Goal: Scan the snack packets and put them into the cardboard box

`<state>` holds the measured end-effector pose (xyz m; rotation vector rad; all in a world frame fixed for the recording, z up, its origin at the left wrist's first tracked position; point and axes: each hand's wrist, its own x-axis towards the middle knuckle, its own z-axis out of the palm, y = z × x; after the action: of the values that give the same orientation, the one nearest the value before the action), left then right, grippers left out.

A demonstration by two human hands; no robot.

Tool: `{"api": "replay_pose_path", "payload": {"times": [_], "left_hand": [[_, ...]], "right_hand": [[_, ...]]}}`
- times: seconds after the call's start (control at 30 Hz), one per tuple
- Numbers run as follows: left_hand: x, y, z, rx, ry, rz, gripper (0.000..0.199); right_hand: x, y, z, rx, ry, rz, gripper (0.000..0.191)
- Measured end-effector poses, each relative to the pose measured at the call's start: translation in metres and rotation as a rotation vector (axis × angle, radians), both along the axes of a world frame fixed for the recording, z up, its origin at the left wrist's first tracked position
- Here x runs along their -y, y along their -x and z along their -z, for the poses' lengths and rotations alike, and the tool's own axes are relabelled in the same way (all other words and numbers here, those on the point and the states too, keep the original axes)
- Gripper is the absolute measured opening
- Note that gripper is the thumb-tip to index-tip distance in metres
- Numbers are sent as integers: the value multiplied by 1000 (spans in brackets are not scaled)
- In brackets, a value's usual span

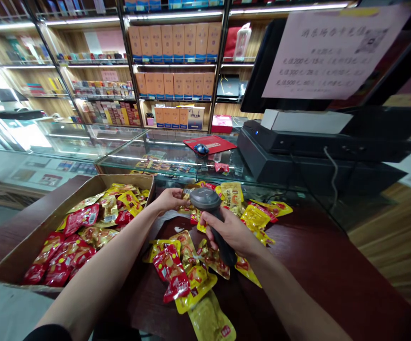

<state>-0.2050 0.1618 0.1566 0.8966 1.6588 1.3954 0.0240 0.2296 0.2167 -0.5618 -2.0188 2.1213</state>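
My right hand (232, 229) is wrapped round the handle of a dark grey barcode scanner (205, 200), its head tipped toward the far side. Just left of the scanner head, my left hand (170, 200) pinches the edge of a shiny snack packet (183, 207), partly hidden behind the scanner. Below the scanner lies a loose pile of red packets (171, 270) and yellow-gold packets (210, 317). More yellow packets (255, 217) lie to the right of my right hand. An open cardboard box (17, 253) at the left holds several red and gold packets.
A glass display counter (120, 156) runs along the far side, with a blue mouse (201, 149) on a red mat (223, 143). At the right stands a monitor with a paper sign (333, 57) above a black cash drawer (276, 163). Shelves of boxes (175, 42) line the back wall.
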Motion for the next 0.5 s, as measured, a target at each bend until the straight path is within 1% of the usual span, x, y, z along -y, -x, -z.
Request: {"api": "replay_pose_path", "payload": {"times": [0.07,0.13,0.2,0.3,0.37,0.4,0.43,0.5], "left_hand": [[-1,-1,-1,-23,-38,-37,45],[-2,-3,-7,-43,-87,-99,45],[0,-2,-18,-56,-146,-171,46],[12,4,-41,-98,-251,-274,51],[30,13,-59,-162,-290,-316,55],[43,19,-68,-206,-283,-324,56],[58,25,-76,-263,-262,-342,56],[93,40,-91,-419,-201,-421,55]], "right_hand": [[0,0,-1,3,-2,-6,35],[0,-1,-1,-6,0,-20,36],[1,-2,-1,-11,-1,-26,38],[2,-4,-1,-3,-1,-28,40],[3,-4,-1,5,3,-33,40],[4,-4,-1,12,5,-38,40],[5,-4,0,19,4,-39,40],[9,-4,0,35,-4,-34,39]]}}
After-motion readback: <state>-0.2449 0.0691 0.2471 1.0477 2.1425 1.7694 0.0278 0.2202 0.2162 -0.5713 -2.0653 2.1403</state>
